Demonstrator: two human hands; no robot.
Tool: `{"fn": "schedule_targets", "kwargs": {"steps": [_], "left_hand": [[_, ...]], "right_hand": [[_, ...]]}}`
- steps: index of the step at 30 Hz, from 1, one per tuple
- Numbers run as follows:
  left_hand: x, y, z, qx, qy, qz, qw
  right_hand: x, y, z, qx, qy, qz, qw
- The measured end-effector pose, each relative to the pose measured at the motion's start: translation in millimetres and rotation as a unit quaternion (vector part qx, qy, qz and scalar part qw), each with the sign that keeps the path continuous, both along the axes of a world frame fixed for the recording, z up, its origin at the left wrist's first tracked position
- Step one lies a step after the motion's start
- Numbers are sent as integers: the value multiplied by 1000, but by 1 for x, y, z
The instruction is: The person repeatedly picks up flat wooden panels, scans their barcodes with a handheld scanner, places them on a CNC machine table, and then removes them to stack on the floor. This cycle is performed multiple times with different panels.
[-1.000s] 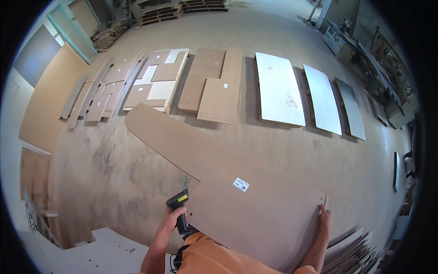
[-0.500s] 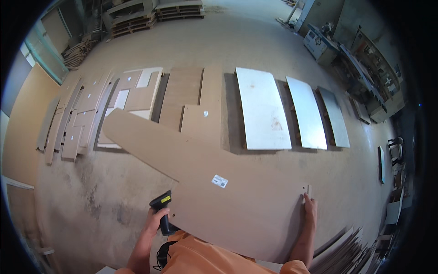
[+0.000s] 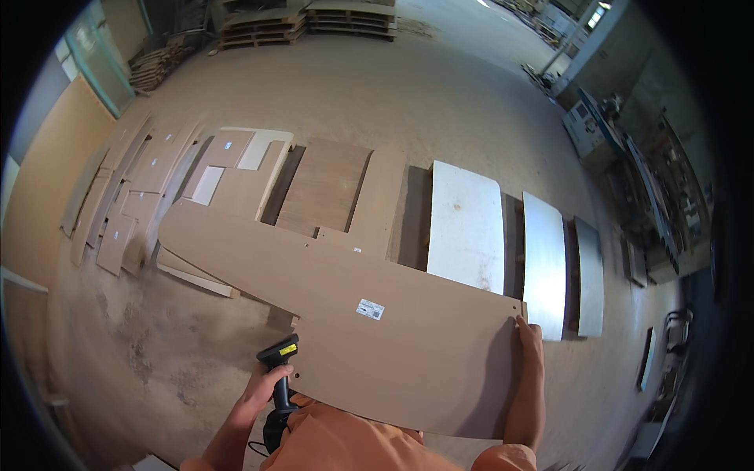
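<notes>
A large brown wooden panel [image 3: 408, 361] with a rounded left end stretches across in front of my body. A white printed label [image 3: 371, 309] is stuck near its middle, and small holes show near its edges. My right hand [image 3: 529, 337] grips the panel's right edge, thumb on the upper face and the other fingers mostly hidden. In my left hand [image 3: 264, 386] is a black handheld barcode scanner [image 3: 278, 352] with a yellow sticker, held by its handle beside the panel's near left edge. Whether that hand also supports the panel is hidden.
Beyond the panel, low stacks of brown boards [image 3: 326, 188] lie on the floor, several labelled. White-topped stacks [image 3: 465, 224] and a darker one [image 3: 589, 275] stand to the right. Pallets [image 3: 349, 20] sit at the back. Machinery [image 3: 628, 180] lines the right side.
The view has shifted, so the floor stacks appear lower and further right. The panel's right end is nearer the white stacks in the picture. Both hands keep their holds.
</notes>
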State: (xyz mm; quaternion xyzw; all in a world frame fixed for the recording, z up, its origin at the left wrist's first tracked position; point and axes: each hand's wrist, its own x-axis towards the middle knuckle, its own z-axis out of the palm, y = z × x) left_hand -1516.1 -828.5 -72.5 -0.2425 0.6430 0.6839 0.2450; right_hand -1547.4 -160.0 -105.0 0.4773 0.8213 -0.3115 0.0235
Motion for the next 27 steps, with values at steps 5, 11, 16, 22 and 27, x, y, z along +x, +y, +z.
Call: {"fn": "schedule_targets", "kwargs": {"steps": [5,11,16,22,27], "left_hand": [[-84,96,-14,16,-22,9,1000],[-169,223,-36,39,-53,136,988],[-199,281,-39,85,-66,159,981],[-214,341,-90,103,-101,170,975],[-246,364,-117,170,-53,252,951]], "right_hand": [[-162,94,2,39,-35,73,996],[-389,168,14,74,-46,253,964],[-542,167,39,166,-16,362,917],[-676,121,36,151,7,436,887],[-757,33,59,169,69,508,842]]}}
